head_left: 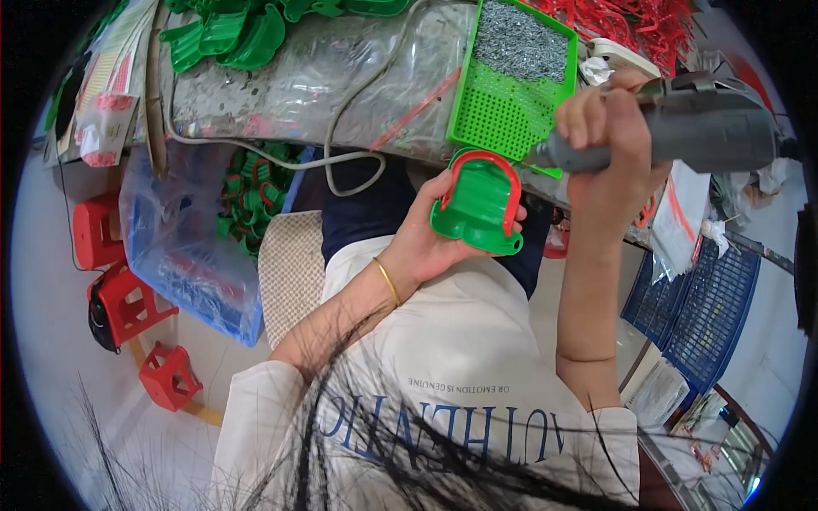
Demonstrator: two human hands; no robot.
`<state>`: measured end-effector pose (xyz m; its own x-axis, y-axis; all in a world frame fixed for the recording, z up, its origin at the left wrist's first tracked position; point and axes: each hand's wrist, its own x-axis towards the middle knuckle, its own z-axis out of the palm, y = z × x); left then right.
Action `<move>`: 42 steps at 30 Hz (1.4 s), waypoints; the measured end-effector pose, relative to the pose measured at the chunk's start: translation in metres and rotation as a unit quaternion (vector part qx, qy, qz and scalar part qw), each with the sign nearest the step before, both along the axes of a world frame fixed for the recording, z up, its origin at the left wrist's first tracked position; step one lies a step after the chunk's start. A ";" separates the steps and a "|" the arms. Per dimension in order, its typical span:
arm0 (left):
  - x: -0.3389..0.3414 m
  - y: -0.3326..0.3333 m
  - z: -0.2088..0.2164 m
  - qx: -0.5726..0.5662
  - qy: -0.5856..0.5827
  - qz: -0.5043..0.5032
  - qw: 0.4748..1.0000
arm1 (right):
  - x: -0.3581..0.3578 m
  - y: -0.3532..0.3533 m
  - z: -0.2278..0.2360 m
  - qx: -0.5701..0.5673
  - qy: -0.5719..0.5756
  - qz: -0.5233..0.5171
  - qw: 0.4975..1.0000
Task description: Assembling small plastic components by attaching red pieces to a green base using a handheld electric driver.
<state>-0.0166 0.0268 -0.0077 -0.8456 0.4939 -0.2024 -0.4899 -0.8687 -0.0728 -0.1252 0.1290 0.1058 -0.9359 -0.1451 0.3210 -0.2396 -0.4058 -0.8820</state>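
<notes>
My left hand (416, 244) is closed around a green plastic scoop-shaped part (479, 209), held in front of my body with its hollow side up. A red U-shaped plastic piece (484, 157) runs along the part's rim. Raised to the right, my right hand (615, 140) grips a grey power screwdriver (720, 128), which lies almost level. Its narrow end points left, toward the green tray and above the held part. The tip is small, and I cannot tell whether it carries a screw.
A green tray (457, 111) of small metal screws (521, 43) sits on the plastic-covered bench (273, 102). Green parts (247, 38) lie at the back left, red strips (635, 25) at the back right. A cable (345, 119) loops over the bench edge. Below stands a blue lined crate (183, 272).
</notes>
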 end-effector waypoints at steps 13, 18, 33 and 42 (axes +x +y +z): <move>0.008 0.000 0.007 -0.046 -0.015 0.022 0.999 | 0.044 -0.025 -0.007 0.047 -0.030 0.078 0.995; 0.008 -0.001 0.011 -0.035 -0.013 0.022 0.999 | 0.045 -0.027 -0.006 0.069 -0.019 0.080 0.994; 0.011 -0.009 0.013 -0.013 -0.049 0.001 0.999 | 0.038 -0.021 -0.019 0.058 0.066 0.167 0.982; 0.035 -0.072 0.029 -0.177 0.001 0.012 0.984 | -0.003 -0.011 0.037 -0.093 0.085 0.459 0.880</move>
